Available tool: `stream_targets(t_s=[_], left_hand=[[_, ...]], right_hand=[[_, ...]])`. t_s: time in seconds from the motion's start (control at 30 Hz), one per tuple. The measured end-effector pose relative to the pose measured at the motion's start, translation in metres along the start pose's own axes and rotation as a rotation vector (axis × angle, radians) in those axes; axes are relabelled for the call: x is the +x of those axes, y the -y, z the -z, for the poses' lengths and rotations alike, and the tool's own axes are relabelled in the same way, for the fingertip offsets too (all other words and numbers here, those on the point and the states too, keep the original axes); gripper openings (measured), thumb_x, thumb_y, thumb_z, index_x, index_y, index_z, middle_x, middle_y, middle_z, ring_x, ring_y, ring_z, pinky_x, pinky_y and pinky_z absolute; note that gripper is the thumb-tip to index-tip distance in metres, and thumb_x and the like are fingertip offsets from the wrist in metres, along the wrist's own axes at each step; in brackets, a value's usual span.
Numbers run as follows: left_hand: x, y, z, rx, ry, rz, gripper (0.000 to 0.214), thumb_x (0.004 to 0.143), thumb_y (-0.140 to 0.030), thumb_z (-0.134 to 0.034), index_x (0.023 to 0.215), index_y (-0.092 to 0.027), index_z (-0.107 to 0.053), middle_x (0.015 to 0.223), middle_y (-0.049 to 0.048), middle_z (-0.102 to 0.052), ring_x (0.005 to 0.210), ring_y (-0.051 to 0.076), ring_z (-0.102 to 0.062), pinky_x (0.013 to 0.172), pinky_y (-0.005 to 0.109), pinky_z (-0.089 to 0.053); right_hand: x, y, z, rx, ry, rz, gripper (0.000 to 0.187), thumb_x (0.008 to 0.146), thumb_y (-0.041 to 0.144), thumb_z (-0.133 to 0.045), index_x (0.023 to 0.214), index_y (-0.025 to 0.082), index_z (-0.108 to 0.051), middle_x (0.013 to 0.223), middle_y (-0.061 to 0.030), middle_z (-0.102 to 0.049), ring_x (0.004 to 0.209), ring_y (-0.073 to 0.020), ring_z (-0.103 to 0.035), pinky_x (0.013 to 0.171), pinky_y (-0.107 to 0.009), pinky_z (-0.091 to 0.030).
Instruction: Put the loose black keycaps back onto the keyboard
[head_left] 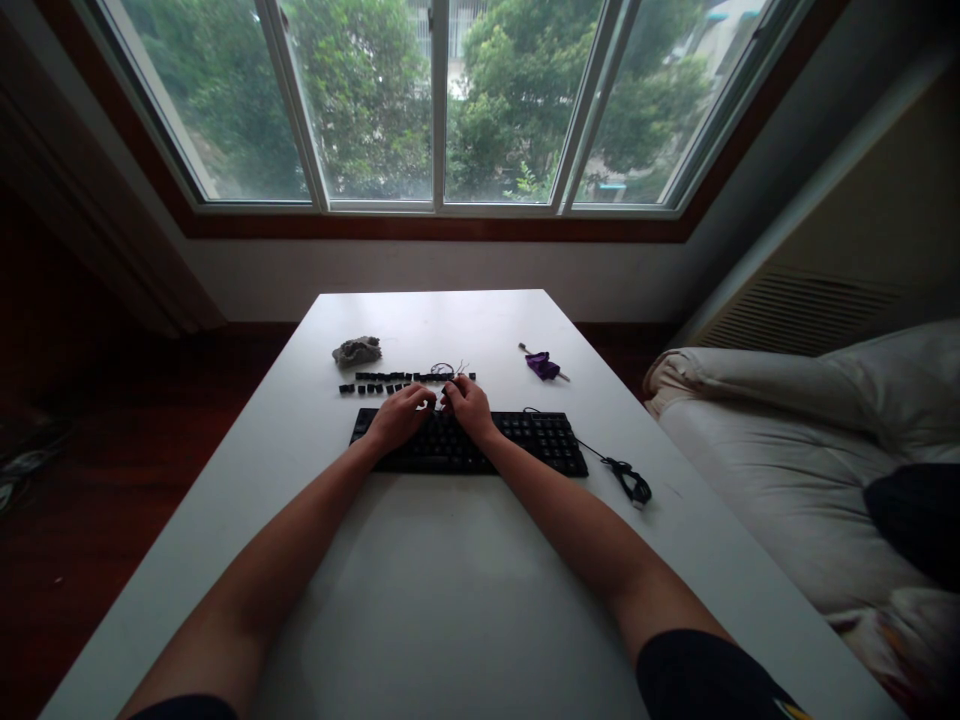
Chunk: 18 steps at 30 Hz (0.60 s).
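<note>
Head view: keyboard (pixel 525 440) under fingers (pixel 431 398).

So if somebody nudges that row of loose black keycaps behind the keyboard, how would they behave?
The keycaps look small and separate, so they would probably scatter rather than move as one row. They seem light, and the smooth white table likely lets them slide easily. Their low, blocky shape suggests they would skid or flip, not roll far.

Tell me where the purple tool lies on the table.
In the head view the purple tool lies on the white table, far right side, beyond the black keyboard.
</note>
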<state>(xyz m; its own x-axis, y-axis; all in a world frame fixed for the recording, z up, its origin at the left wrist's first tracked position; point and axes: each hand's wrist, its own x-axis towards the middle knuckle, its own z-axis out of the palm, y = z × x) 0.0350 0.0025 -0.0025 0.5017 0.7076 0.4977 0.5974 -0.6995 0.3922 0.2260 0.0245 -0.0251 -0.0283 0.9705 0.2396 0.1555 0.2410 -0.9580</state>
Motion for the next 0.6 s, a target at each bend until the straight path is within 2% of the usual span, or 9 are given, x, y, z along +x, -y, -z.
stream_targets(t_s=[0.6], left_hand=[[0.0005, 0.0026, 0.0, 0.011, 0.06, 0.021, 0.022, 0.093, -0.017, -0.057, 0.112, -0.024, -0.065, 0.103, 0.0046, -0.066, 0.09, 0.019, -0.063, 0.08, 0.032, -0.049]], right_hand=[[-0.0013, 0.0035, 0.0006, -0.039, 0.012, 0.012, 0.027, 0.092, 0.049, -0.054, 0.085, 0.023, -0.055, 0.069, 0.0016, -0.068, 0.058, -0.0151, -0.067, 0.058, -0.025, -0.051]])
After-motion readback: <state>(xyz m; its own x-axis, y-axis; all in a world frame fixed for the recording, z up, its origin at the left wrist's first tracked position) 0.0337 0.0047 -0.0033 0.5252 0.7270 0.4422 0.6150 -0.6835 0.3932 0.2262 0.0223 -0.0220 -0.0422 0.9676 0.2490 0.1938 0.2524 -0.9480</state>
